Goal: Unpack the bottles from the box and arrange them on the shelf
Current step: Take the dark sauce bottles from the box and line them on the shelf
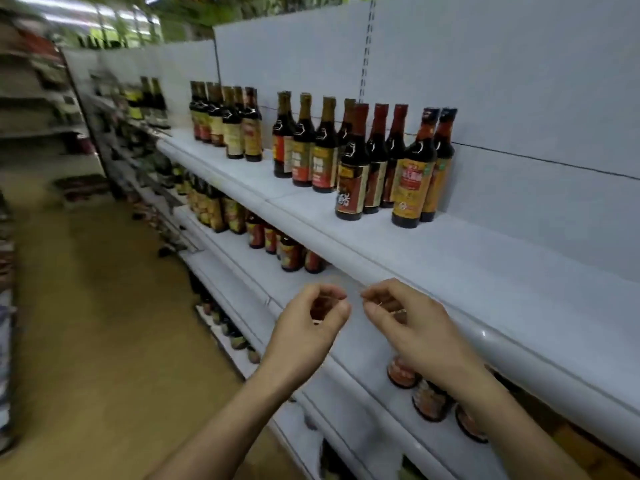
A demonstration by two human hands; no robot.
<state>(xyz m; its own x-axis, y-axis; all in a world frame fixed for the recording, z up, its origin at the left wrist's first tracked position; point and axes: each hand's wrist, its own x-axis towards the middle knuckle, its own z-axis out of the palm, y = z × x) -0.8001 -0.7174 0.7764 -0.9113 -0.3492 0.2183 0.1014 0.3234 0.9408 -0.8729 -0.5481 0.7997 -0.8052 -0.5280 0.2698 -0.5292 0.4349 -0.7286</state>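
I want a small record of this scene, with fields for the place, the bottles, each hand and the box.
place: shop aisle with white shelving
top shelf: dark bottles stand upright in several groups
lower shelf: more bottles, partly hidden
left hand: raised in front of the shelf edge, fingers curled toward the thumb
right hand: raised beside the left hand, not touching it, fingers curled
held thing: perhaps a thin clear film between the hands; too faint to tell
box: not in view
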